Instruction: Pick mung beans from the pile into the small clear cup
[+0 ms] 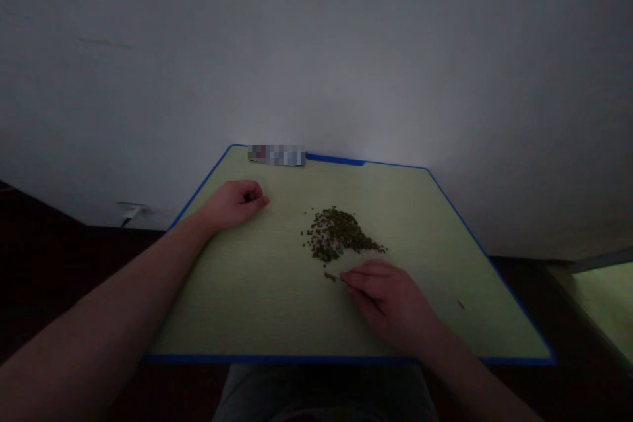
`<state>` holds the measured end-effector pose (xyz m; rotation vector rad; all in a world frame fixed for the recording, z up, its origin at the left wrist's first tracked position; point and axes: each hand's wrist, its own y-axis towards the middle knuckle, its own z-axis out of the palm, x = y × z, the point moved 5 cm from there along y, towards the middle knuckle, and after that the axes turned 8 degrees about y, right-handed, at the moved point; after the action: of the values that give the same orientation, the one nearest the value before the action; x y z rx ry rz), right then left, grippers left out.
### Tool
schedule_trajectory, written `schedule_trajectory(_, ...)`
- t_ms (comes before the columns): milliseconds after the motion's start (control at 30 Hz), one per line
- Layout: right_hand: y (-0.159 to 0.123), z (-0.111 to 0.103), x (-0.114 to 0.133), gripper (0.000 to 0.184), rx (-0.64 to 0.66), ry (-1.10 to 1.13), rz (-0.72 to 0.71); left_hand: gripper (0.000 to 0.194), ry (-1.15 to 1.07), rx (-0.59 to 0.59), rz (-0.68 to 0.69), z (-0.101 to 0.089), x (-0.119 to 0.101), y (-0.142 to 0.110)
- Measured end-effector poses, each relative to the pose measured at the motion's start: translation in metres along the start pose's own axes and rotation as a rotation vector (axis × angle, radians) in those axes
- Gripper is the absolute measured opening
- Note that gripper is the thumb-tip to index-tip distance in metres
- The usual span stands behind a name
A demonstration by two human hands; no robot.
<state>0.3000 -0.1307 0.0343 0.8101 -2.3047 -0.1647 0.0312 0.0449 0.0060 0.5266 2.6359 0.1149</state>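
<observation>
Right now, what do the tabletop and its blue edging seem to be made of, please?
The tabletop looks like laminate: smooth, faintly streaked pale green, with a slight sheen. The blue edging looks like thin plastic banding, even along the rim, though dim light leaves that open.

We look down on a pale green tabletop (pixel 232 297) edged in blue, its far side against a white wall. On it lies a loose heap of small dark green grains (pixel 337 232), likely mung beans, with a few stray grains (pixel 330 276) just below it. A blurred packet (pixel 275 155) overhangs the far edge, and a dark speck (pixel 461 304) sits near the right edge.
</observation>
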Motion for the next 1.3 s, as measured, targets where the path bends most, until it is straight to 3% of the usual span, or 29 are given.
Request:
schedule_trajectory(233, 0.0, 0.007, 0.008, 0.028, -0.014, -0.063, -0.061, 0.031, -0.018, 0.005, -0.002, 0.002, 0.002, 0.001)
schedule_trajectory(600, -0.001, 0.005, 0.001, 0.031, -0.05, -0.099, 0.057, 0.031, -0.018, 0.011, 0.0, -0.001, -0.002, 0.0)
schedule_trajectory(1000, 0.038, 0.007, -0.013, 0.026, 0.131, -0.05, 0.269, 0.032, 0.028, 0.016, 0.002, 0.0, -0.001, 0.0)
schedule_trajectory(1300, 0.064, 0.02, 0.002, 0.029, 0.322, 0.003, 0.083, 0.031, 0.023, 0.015, 0.003, 0.0, 0.001, 0.0)
